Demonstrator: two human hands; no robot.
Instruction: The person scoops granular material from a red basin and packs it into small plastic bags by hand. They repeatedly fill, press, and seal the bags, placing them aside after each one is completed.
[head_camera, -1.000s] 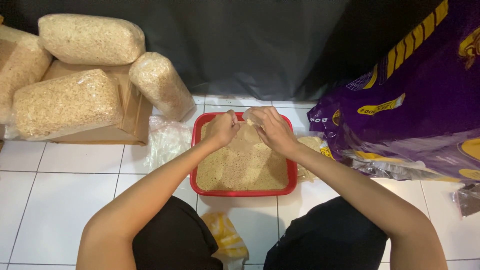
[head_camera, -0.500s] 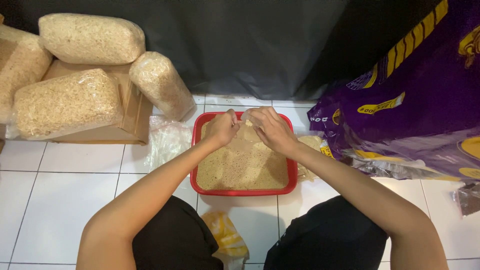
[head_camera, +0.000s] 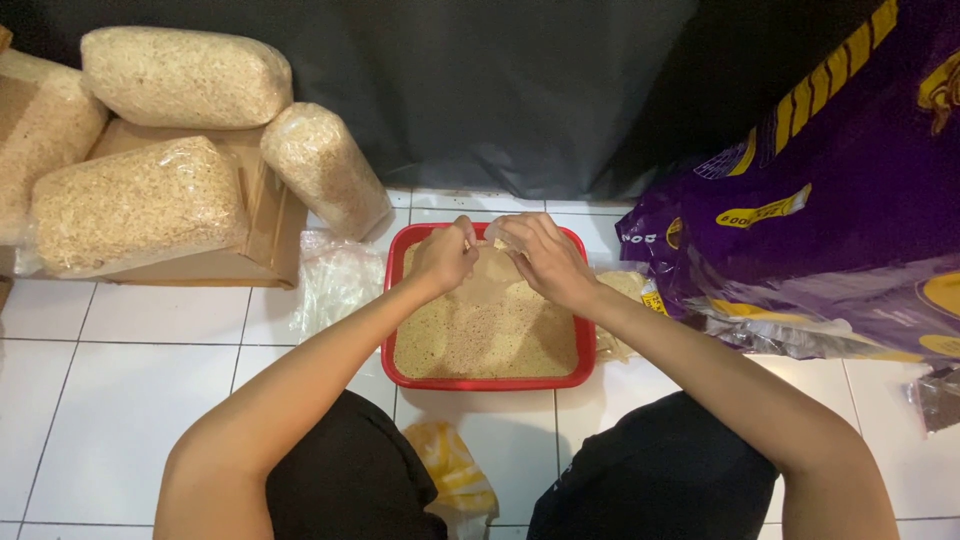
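A red rectangular tray (head_camera: 486, 383) lies on the white tiled floor in front of me, filled with pale tan grain (head_camera: 490, 330). My left hand (head_camera: 445, 257) and my right hand (head_camera: 542, 262) meet over the tray's far end. Both pinch the top of a small clear plastic bag (head_camera: 491, 236) that hangs between them, just above the grain. The bag's lower part is hidden behind my fingers, so I cannot see how much it holds.
Several filled clear bags of grain (head_camera: 185, 78) are piled on a cardboard box (head_camera: 250, 250) at the left. Empty clear bags (head_camera: 335, 280) lie beside the tray. Large purple sacks (head_camera: 830, 200) stand at the right. A yellow packet (head_camera: 455, 468) lies between my knees.
Both hands stay at the tray's far end; only the fingers shift slightly on the bag.
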